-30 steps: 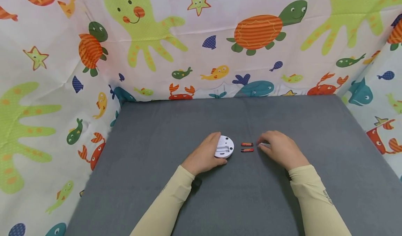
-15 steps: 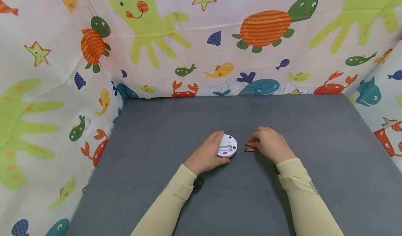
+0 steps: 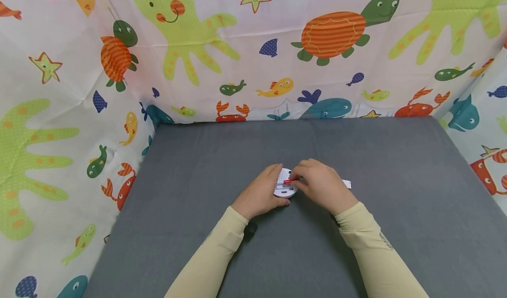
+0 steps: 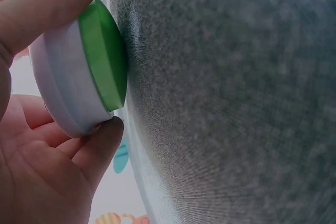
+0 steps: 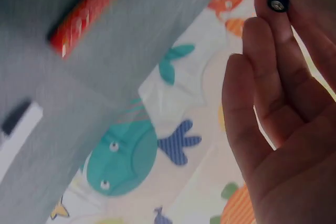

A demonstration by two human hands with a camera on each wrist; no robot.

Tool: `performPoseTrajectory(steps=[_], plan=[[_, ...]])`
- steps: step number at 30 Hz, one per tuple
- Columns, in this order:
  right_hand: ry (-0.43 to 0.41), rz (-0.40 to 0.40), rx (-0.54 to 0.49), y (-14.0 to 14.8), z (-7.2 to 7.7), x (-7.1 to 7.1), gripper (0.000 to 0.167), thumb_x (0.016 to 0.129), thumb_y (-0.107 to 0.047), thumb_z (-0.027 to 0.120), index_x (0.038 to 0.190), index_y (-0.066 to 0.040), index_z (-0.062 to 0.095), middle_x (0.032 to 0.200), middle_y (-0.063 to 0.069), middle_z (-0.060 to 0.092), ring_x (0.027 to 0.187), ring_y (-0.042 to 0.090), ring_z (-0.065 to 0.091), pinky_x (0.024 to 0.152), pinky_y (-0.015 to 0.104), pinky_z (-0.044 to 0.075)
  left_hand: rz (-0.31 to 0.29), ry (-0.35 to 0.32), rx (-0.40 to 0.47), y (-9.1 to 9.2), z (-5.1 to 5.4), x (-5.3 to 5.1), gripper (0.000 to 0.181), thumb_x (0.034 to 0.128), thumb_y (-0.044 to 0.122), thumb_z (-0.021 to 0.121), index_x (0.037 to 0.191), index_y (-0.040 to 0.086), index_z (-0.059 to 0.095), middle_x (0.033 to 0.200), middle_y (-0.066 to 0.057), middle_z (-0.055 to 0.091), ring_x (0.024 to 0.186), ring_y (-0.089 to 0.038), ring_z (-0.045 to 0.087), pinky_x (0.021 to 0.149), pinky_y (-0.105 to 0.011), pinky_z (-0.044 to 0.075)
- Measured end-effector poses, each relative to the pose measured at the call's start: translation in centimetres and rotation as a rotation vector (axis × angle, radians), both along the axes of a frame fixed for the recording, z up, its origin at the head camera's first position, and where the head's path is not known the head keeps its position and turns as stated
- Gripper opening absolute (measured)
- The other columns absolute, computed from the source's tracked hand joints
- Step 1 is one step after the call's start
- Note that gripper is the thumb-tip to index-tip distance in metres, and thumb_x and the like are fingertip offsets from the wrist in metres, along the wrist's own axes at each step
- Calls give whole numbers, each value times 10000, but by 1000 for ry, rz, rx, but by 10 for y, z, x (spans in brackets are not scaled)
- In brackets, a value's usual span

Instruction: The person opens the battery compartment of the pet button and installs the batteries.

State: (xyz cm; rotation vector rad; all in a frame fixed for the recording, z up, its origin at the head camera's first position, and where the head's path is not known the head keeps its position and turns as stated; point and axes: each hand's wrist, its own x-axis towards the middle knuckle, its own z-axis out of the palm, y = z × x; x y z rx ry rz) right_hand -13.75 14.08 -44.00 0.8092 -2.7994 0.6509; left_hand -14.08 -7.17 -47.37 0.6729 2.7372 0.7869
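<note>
My left hand [image 3: 261,194] grips the round white device [image 3: 284,190], its battery slot facing up. The left wrist view shows the device's white side [image 4: 65,77] and green part [image 4: 105,56] between thumb and fingers. Between thumb and forefinger, my right hand [image 3: 324,186] pinches a red battery [image 3: 288,182] over the slot. In the right wrist view the dark end of that battery [image 5: 277,1] shows at the fingertips. A second red battery [image 5: 86,17] lies on the grey surface, hidden under the right hand in the head view.
A small white piece [image 3: 347,184] lies just right of the right hand, and shows at the left edge of the right wrist view [image 5: 18,137]. Behind and beside the grey table [image 3: 190,166] hangs a curtain [image 3: 245,38] printed with sea animals.
My right hand has put down the small white piece, picked up one battery and moved left with it to the device. The left hand keeps its grip on the device.
</note>
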Motion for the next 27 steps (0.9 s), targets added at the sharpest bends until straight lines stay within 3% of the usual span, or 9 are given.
performPoseTrajectory(steps=[8,14,20,27], plan=[[53,20,-22,-11,-16,1,130,862,-120,922,952,-169,842,922,-27,727,873,171,638,733,377,593,-16,23,-1,0,0,0,998,902,338,901,1672,32,345,1705,-116,419,1481,-256,511,1226,-408,476],[22,13,-63,-13,-21,-1,111,876,-165,916,952,-207,847,931,-52,722,890,153,632,744,362,579,-19,12,12,1,1,0,985,912,324,892,1676,37,339,1706,-106,416,1475,-251,511,1225,-406,477],[-110,-101,-135,-9,-20,-5,88,907,-211,891,942,-196,811,999,-18,738,958,203,651,851,444,577,-12,5,-9,2,0,-2,1013,908,336,896,1684,32,320,1718,-109,401,1501,-250,498,1236,-407,465],[-270,-235,-216,-9,-16,-4,158,935,-216,868,951,-143,729,975,58,701,886,234,658,800,407,558,-1,4,-13,1,1,0,1024,896,342,906,1682,32,326,1714,-114,410,1498,-253,507,1248,-409,453]])
